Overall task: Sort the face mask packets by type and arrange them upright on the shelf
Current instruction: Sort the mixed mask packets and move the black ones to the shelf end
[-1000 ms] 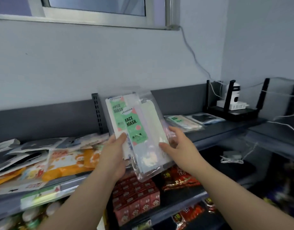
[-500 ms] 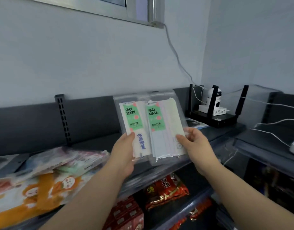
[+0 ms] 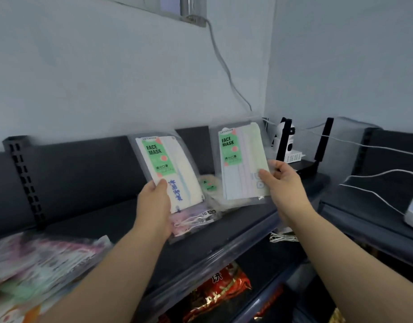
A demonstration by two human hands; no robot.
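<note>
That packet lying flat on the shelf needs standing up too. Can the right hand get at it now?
Probably not yet: the right hand grips an upright packet, which partly covers the flat packet. Nothing else blocks the shelf there, so setting the upright packet down should free the way.

Dark shelf (image 3: 107, 220) with raised back panel (image 3: 84, 169) behind. At the left end, bears a loose heap of packets (image 3: 44, 259), lying flat and overlapping. Near the middle, holds a pink packet (image 3: 191, 220) lying flat, with a pale packet (image 3: 210, 185) bearing a green label just behind it. At the right end, carries a black router (image 3: 310, 170), antennas upright, and a white camera (image 3: 291, 151) by it.
</note>
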